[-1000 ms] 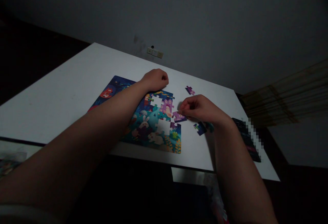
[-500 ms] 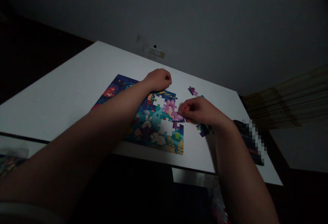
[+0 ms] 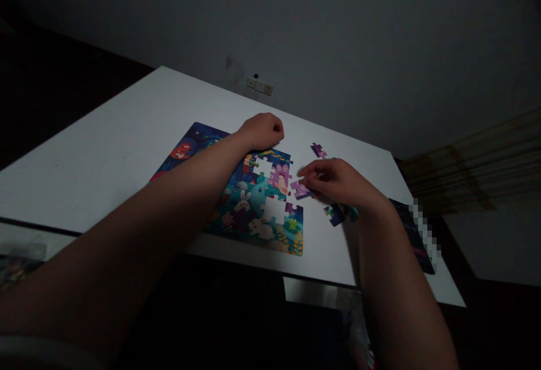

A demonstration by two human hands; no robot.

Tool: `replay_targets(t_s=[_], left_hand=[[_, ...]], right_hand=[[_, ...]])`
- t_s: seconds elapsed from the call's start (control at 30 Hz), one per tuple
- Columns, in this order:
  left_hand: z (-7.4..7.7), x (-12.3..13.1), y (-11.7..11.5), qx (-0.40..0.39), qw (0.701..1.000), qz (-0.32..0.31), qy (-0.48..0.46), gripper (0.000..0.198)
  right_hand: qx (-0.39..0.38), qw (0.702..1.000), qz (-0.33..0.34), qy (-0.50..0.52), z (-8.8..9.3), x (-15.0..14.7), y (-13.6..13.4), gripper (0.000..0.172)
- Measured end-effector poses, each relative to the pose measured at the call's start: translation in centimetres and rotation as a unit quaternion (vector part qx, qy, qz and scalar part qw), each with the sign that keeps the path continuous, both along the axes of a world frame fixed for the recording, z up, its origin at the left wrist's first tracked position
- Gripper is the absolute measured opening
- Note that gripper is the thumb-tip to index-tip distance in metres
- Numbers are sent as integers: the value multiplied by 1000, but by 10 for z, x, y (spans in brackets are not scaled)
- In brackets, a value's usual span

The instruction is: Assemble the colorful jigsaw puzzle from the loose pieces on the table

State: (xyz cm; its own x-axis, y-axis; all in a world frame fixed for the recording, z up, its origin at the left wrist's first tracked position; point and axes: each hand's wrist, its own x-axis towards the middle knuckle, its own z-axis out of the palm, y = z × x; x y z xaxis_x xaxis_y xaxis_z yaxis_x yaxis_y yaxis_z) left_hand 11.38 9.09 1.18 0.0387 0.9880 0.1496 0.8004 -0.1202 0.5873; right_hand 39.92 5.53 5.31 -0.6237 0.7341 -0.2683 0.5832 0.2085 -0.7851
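From the head camera: right grip (image 3: 333, 181) pressed together, pinching a purple jigsaw piece (image 3: 301, 190) at the near side of a part-built puzzle (image 3: 262, 229); loose pieces (image 3: 335, 215) lie just below that grip, another (image 3: 318, 150) beyond it; left grip (image 3: 261, 131) curled shut, resting at the puzzle's far edge on the white surface (image 3: 105, 155).

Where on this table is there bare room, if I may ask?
The widest patch is the white table left of the jigsaw puzzle, beyond the left forearm. A smaller one lies between the puzzle's lower right corner and the right forearm. Around the right hand, loose pieces crowd.
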Motion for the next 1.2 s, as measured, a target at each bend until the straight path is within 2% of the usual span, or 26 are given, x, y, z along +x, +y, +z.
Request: replay_targets(t_s=[0.1, 0.23, 0.5, 0.7, 0.87, 1.2], left_hand=[[0, 0, 0, 0, 1000, 0, 4, 26], [0, 0, 0, 3, 1000, -3, 9, 26], [1, 0, 0, 0, 1000, -2, 7, 25], [3, 1, -2, -3, 1000, 0, 10, 27], [1, 0, -1, 2, 1000, -5, 4, 27], [1, 0, -1, -1, 1000, -4, 13, 29]], right_hand=[[-7, 999, -38, 13, 2, 0, 2, 33], [38, 996, -66, 54, -5, -4, 6, 32], [145, 989, -11, -30, -25, -7, 15, 21], [175, 983, -8, -55, -19, -8, 13, 20], [192, 979, -18, -65, -15, -9, 11, 33], [230, 968, 20, -98, -11, -11, 4, 31]])
